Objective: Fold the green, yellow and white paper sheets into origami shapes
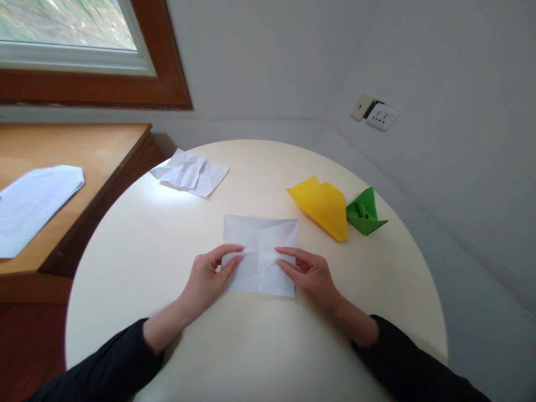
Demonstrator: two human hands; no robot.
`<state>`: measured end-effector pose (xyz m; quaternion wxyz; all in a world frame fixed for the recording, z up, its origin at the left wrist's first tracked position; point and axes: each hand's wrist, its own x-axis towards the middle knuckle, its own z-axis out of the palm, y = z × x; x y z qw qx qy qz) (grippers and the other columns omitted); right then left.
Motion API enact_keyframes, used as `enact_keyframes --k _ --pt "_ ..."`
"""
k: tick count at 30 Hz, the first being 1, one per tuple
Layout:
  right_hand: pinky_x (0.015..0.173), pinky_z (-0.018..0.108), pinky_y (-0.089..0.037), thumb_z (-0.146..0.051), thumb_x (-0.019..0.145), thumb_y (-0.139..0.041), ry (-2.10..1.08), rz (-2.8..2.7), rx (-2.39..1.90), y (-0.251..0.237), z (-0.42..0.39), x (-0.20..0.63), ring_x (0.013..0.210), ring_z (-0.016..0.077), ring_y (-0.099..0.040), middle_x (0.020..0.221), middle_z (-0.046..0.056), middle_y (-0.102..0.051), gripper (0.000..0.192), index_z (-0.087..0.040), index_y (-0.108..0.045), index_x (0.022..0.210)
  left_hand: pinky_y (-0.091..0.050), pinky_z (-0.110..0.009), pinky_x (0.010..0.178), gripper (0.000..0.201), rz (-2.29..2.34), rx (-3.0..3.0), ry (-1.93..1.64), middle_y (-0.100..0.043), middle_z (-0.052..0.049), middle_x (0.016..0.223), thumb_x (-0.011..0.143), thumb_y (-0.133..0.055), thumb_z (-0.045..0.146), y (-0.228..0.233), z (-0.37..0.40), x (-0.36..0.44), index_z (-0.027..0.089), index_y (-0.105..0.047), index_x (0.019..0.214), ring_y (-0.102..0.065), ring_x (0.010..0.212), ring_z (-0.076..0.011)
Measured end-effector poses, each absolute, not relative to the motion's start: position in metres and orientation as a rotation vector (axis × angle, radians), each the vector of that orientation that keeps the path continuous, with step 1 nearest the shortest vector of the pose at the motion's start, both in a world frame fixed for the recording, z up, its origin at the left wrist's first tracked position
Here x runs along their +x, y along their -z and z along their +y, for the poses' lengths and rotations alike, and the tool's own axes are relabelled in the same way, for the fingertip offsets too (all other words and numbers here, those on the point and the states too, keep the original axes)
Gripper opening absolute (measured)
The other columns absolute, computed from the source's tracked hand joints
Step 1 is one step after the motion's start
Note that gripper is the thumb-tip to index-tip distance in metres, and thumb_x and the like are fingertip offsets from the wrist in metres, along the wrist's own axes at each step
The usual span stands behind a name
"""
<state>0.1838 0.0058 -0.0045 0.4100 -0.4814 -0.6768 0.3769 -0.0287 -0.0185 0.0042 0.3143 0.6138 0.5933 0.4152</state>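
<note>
A square sheet of white paper (258,276) with crossing creases lies in front of me on the round table. My left hand (211,271) rests at its left side, thumb and index finger pinching along the horizontal middle crease. From the right side, my right hand (312,274) pinches the same crease, its fingertips on the paper. The sheet's far edge bends up slightly. The other fingers of both hands curl underneath and are partly hidden.
On the white round table (125,268), creased white papers (188,172) lie at the far left. A yellow folded paper (322,206) and a green folded paper (365,213) sit at the right. A wooden desk (104,148) with a white paper (37,206) stands left. Walls enclose the far side.
</note>
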Motion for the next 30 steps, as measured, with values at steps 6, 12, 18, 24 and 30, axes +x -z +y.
enact_keyframes --k 6,12,18,24,30 --pt "0.053 0.024 -0.045 -0.028 0.081 -0.053 -0.939 -1.772 -1.195 0.001 0.0 0.179 0.058 0.0114 -0.052 0.089 0.006 -0.07 0.031 -0.018 -0.066 0.107 -0.039 -0.019 0.052 0.029 1.55 1.695 -1.026 -0.065 -0.001 0.076 0.085 -0.047 0.031 -0.002 -0.023 -0.026 0.019 -0.061 0.108 -0.047 0.055 -0.0095" --pt "0.055 0.022 -0.048 -0.03 0.088 -0.045 -0.955 -1.767 -1.207 -0.001 -0.008 0.178 0.057 0.0098 -0.052 0.098 0.005 -0.067 0.045 -0.019 -0.045 0.132 -0.032 -0.018 0.046 0.032 1.612 1.718 -0.983 -0.045 0.006 0.055 0.088 -0.041 0.029 -0.007 -0.026 -0.021 0.018 -0.054 0.115 -0.037 0.048 -0.0088" --pt "0.091 0.034 -0.047 -0.025 0.088 -0.047 -0.823 -1.871 -1.077 -0.001 -0.017 0.176 0.111 0.0218 -0.055 0.137 0.011 -0.045 0.06 -0.023 -0.023 0.142 -0.028 -0.019 0.044 0.036 1.593 1.709 -1.001 -0.037 0.009 0.049 0.088 -0.039 0.028 -0.011 -0.029 -0.016 0.017 -0.051 0.12 -0.033 0.043 -0.0085" --pt "0.096 0.036 -0.046 -0.02 0.088 -0.047 -0.956 -1.937 -0.906 -0.002 -0.022 0.173 0.117 0.0211 -0.053 0.134 0.013 -0.048 0.066 -0.024 -0.011 0.144 -0.034 -0.02 0.051 0.042 1.517 1.681 -0.978 -0.05 0.006 0.058 0.089 -0.038 0.026 -0.012 -0.031 -0.012 0.017 -0.042 0.13 -0.041 0.049 -0.0099" --pt "0.098 0.04 -0.045 -0.018 0.088 -0.045 -0.98 -2.025 -0.863 -0.007 -0.02 0.172 0.119 0.0212 -0.051 0.131 0.014 -0.051 0.062 -0.022 -0.016 0.142 -0.04 -0.023 0.057 0.047 1.461 1.603 -0.947 -0.063 -0.005 0.102 0.088 -0.043 0.031 -0.014 -0.032 -0.012 0.02 -0.039 0.133 -0.049 0.059 -0.0106"
